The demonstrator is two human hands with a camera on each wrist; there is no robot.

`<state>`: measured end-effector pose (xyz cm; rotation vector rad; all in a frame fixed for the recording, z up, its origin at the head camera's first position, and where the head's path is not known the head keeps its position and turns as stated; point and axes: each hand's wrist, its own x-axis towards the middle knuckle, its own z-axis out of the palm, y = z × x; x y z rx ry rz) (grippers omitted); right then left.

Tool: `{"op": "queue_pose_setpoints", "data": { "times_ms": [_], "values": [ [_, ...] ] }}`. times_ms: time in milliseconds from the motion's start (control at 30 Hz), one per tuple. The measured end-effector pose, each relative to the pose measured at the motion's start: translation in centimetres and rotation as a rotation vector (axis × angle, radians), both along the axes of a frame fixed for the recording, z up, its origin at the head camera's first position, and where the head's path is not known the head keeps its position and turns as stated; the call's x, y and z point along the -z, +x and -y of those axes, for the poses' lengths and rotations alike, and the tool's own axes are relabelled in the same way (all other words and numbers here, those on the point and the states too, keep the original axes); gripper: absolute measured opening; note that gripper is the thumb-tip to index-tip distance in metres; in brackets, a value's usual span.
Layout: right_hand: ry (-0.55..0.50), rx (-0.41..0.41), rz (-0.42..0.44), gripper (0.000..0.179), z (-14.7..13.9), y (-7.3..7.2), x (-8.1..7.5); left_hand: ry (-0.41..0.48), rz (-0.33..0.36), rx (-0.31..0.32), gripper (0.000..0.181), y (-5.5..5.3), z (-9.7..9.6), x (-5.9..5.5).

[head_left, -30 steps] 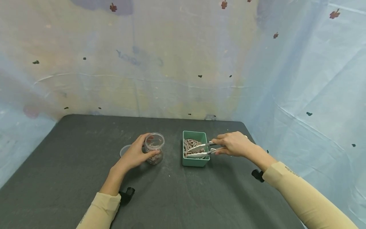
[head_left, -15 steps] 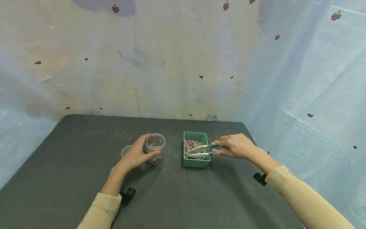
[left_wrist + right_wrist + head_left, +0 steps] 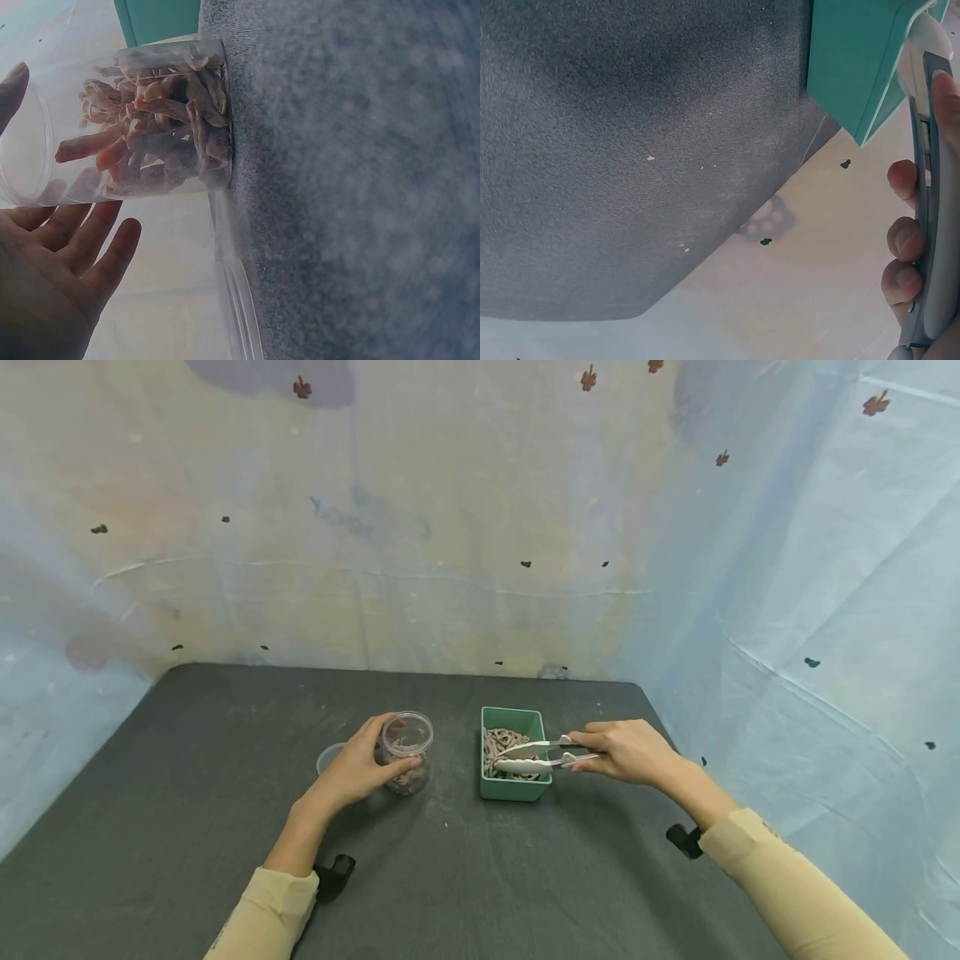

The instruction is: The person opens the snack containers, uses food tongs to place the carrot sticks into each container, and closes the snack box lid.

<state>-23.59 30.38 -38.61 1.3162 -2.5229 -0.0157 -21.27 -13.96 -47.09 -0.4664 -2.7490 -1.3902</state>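
My left hand [image 3: 366,766] holds a clear plastic jar [image 3: 408,733] upright on the table, thumb on the near side and fingers on the far side. Brownish strips [image 3: 161,124] fill the lower part of the open jar in the left wrist view. To the right stands a green rectangular box [image 3: 514,789] with more greyish-brown strips [image 3: 497,742] in it. With my right hand [image 3: 628,752] I grip a pair of tongs [image 3: 525,767]; their pale tips reach over the box's right rim in among the strips. Fingers wrap the grey handles [image 3: 939,247] in the right wrist view.
A clear round lid [image 3: 327,757] lies on the dark table [image 3: 480,877] just left of the jar, partly hidden by my left hand. Behind the table's far edge hangs a pale plastic sheet [image 3: 450,527], which also runs along the right side.
My right hand has shifted slightly right and nearer to me with the tongs, whose tips stay inside the box. The left hand and the jar hold their place.
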Motion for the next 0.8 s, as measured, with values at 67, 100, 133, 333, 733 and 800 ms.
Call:
{"op": "queue_pose_setpoints", "data": {
  "times_ms": [67,100,133,333,733,800],
  "values": [
    [-0.016,0.007,0.004,0.048,-0.1,0.1,0.1,0.003,0.002,0.002,0.093,0.0,0.0,0.0],
    [-0.020,0.016,0.008,0.047,-0.2,0.1,0.1,0.007,0.004,0.003,0.093,0.0,0.0,0.0],
    [-0.019,0.032,0.013,0.046,-0.2,0.2,0.1,0.008,0.005,0.004,0.093,0.0,0.0,0.0],
    [-0.037,0.102,0.045,0.047,-0.7,0.6,0.5,0.007,0.008,0.006,0.092,0.0,0.0,-0.1],
    [-0.151,0.188,0.095,0.050,-1.6,1.0,1.1,-0.003,0.010,-0.001,0.094,0.0,0.0,0.1],
    [-0.175,0.201,0.097,0.051,-1.8,1.0,1.3,-0.001,0.010,0.001,0.094,-0.1,0.0,0.1]
  ]
}}
